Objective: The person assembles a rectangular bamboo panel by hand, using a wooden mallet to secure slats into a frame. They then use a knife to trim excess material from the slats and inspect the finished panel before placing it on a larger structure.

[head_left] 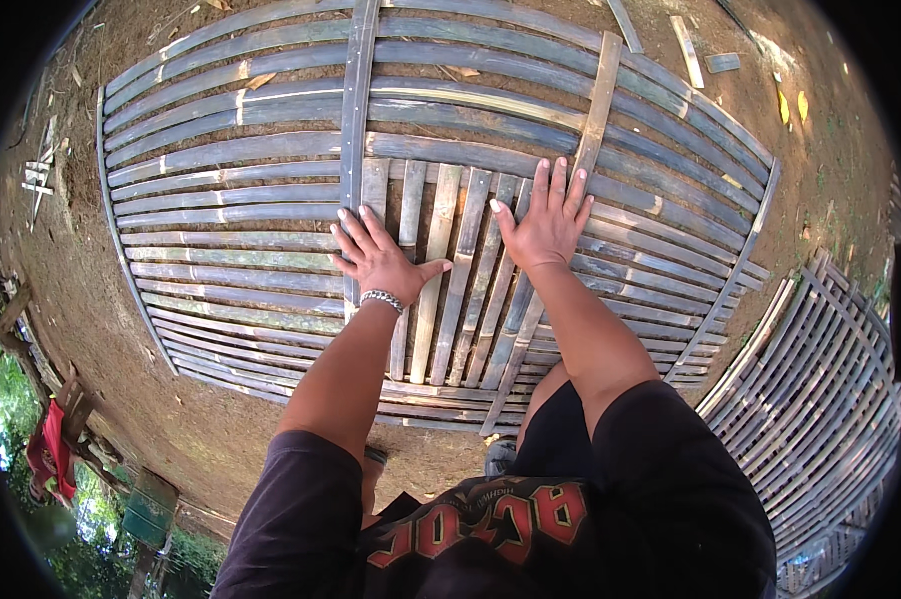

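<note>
A large mat of grey-green bamboo slats [221,215] lies flat on bare earth, its long slats running left to right. Shorter upright slats [450,290] are woven through its middle. My left hand [376,255], with a metal bracelet at the wrist, presses flat with spread fingers on the slats beside a long cross strip [356,110]. My right hand [545,220] lies flat, fingers apart, on the upright slats next to a paler cross strip [598,105]. Neither hand holds anything.
A second woven bamboo panel [825,399] lies on the ground at the right. Loose bamboo offcuts [685,45] sit on the soil at the top. A red object [53,449] and green foliage show at the lower left.
</note>
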Available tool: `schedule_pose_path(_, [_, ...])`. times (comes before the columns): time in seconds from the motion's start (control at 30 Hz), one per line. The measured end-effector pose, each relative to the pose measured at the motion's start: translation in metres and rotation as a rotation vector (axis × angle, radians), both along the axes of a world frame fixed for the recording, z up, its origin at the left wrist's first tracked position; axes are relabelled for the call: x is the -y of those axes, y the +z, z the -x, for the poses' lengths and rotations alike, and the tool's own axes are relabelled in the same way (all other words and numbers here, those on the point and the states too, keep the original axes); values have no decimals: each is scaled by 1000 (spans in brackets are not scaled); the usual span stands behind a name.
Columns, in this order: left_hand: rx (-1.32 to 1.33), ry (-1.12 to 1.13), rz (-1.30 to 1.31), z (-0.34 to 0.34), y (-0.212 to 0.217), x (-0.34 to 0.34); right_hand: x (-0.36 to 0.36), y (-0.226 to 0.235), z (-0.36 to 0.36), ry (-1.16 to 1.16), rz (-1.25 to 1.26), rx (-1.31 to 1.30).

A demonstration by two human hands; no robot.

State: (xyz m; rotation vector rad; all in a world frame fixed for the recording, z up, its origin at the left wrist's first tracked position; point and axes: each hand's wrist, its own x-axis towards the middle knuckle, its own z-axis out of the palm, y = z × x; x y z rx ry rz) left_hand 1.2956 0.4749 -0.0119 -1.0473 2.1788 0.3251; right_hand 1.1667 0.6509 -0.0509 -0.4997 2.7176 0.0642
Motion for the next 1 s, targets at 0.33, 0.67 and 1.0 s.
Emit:
schedule_pose_path(0.33, [-18, 4, 68, -4, -8, -7, 13, 34, -77, 420, 459, 194])
schedule_pose_path(0.67, [-119, -194, 279, -46, -99, 0, 154, 56, -67, 519, 920, 94])
schedule_pose_path(1.0, [118, -111, -85, -16, -14, 2, 256, -13, -36, 729, 514, 36])
